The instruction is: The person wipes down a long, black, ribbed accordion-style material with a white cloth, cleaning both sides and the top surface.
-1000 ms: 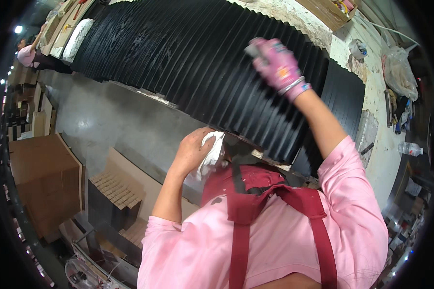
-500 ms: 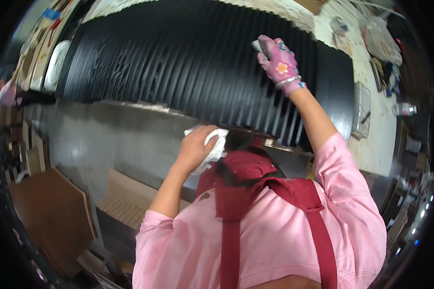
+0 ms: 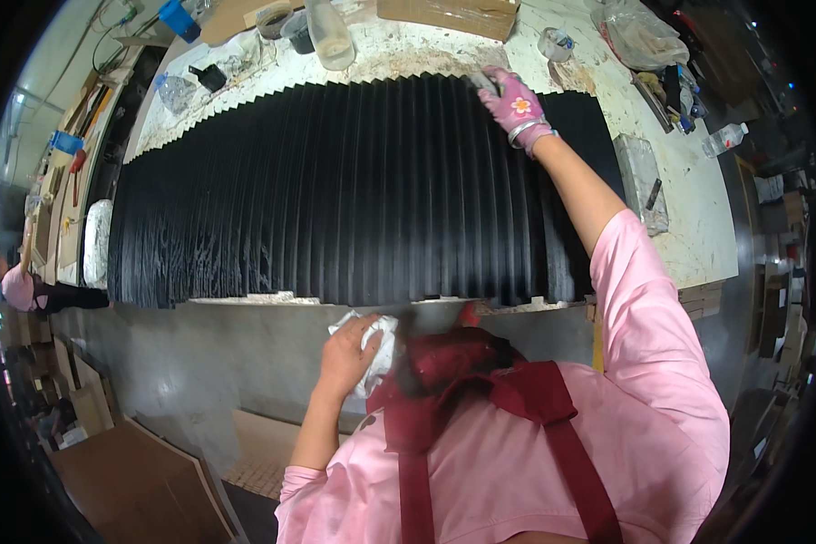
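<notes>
A wide black pleated sheet [image 3: 335, 190] lies across the worktable, its folds running from the near edge to the far edge. My right hand [image 3: 517, 104], in a pink glove with a flower print, is at the sheet's far edge, right of its middle. Its fingers are closed on a small grey pad [image 3: 483, 83], mostly hidden by the glove. My bare left hand [image 3: 346, 354] is in front of the table's near edge, gripping a crumpled white cloth [image 3: 383, 354], apart from the sheet.
Along the back of the white worktable [image 3: 698, 218] stand a plastic bottle [image 3: 331, 41], a tape roll [image 3: 555, 43] and a cardboard box [image 3: 449, 16]. On the right are a pale block [image 3: 641, 181] and a clear bottle [image 3: 725, 139]. Cardboard [image 3: 145, 480] leans at lower left; another person [image 3: 18, 286] stands far left.
My right hand has slid with the pad to the sheet's far edge. The view has shifted, showing more of the table's back. My left hand still holds the cloth.
</notes>
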Motion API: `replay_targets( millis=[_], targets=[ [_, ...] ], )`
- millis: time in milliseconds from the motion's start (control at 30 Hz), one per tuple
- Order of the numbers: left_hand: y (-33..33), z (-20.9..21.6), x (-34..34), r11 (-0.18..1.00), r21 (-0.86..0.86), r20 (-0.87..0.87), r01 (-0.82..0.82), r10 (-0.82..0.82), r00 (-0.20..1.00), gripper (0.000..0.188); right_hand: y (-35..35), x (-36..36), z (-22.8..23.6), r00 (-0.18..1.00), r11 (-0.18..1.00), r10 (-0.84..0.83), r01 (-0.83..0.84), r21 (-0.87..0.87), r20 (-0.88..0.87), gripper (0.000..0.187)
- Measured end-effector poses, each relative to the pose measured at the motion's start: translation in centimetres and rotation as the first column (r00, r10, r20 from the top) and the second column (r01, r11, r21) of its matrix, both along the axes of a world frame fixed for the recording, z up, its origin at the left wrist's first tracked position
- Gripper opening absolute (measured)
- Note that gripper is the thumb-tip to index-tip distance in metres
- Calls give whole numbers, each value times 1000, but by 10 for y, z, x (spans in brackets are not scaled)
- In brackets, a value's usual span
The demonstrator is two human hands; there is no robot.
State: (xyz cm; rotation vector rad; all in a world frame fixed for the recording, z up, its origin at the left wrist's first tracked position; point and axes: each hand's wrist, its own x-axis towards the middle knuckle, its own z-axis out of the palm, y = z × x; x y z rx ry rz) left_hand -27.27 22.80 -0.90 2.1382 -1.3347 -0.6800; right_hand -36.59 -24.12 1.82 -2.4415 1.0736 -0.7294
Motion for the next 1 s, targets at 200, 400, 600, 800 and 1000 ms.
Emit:
replay_targets(
  millis=[200, 400, 600, 800, 1000],
  targets=[
    [4, -15, 42, 990, -11, -38, 140, -140, 989, 29, 37, 72, -8, 944, 984, -163, 137, -109, -285, 19],
    [15, -28, 89, 918, -107, -111, 381, -392, 914, 29, 126, 163, 19, 933, 884, 286, -345, -315, -219, 33],
    [22, -42, 127, 872, -40, -209, 488, -485, 849, 35, 58, 222, -59, 917, 946, -176, 57, -320, -358, 30],
    [17, -43, 139, 824, -25, -268, 566, -551, 790, 33, 164, 247, 10, 970, 976, 149, -175, -127, -195, 29],
    [11, -40, 140, 817, 8, -332, 576, -541, 773, 35, 174, 236, -5, 938, 902, -97, -59, -428, -333, 18]
  ],
)
